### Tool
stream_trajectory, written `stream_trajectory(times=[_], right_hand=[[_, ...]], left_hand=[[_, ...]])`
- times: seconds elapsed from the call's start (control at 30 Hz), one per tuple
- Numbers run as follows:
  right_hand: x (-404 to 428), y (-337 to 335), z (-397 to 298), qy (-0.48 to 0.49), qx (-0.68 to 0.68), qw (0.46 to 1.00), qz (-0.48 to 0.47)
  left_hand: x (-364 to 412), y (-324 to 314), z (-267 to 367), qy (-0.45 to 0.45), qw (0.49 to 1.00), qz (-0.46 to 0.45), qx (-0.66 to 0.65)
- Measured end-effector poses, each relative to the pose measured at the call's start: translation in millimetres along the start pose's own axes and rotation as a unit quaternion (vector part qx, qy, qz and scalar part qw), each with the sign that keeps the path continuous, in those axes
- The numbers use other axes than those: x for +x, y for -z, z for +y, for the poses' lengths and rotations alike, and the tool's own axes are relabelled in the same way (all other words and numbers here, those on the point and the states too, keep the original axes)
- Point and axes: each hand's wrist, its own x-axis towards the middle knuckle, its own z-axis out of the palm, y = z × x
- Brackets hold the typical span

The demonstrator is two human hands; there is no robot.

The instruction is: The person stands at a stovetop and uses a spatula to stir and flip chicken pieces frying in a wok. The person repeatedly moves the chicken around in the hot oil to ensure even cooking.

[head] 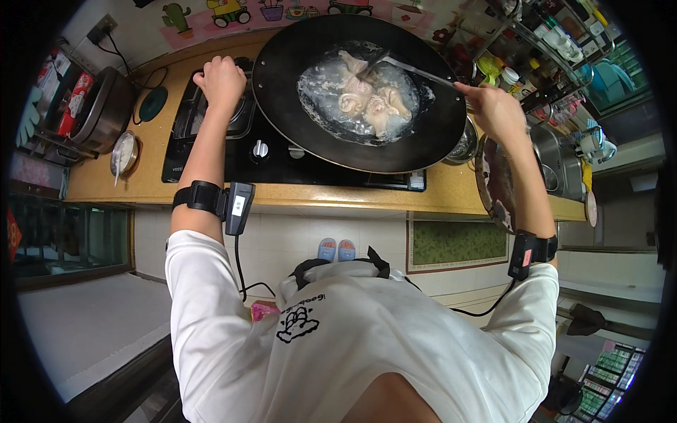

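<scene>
A large black wok [338,156] sits over the stove and holds pale chicken pieces [378,108], which look like legs, in cloudy, foamy water [322,100]. My left hand [223,82] is closed in a fist at the wok's left rim, beside two rivets. It appears to hold a handle there, hidden by the fingers. My right hand [492,108] grips the end of a metal cooking spatula [418,70] across the wok's right rim. The spatula's dark head touches the upper chicken pieces, partly in the water.
The black gas stove [211,164] has knobs along its front. At left, a bowl of white powder with a spoon [125,153] stands near a steel appliance [100,111]. To the right are a glass bowl [464,143], a large pan [492,180], a sink [560,153] and a crowded rack [550,47].
</scene>
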Motion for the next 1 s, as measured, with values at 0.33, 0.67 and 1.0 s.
stream_trajectory(times=[0.33, 0.67, 1.0], right_hand=[[20.0, -36.9, -22.1, -0.010, 0.038, 0.996, 0.082], [40.1, -47.4, -31.0, 0.052, -0.069, 0.993, 0.079], [18.8, -45.4, -1.9, 0.009, -0.031, 0.999, 0.015]], left_hand=[[4.4, 2.9, -2.1, -0.012, 1.000, -0.002, -0.005], [4.8, 7.8, -3.5, -0.006, 1.000, -0.028, -0.005], [5.0, 7.4, -2.9, -0.007, 1.000, -0.030, 0.000]])
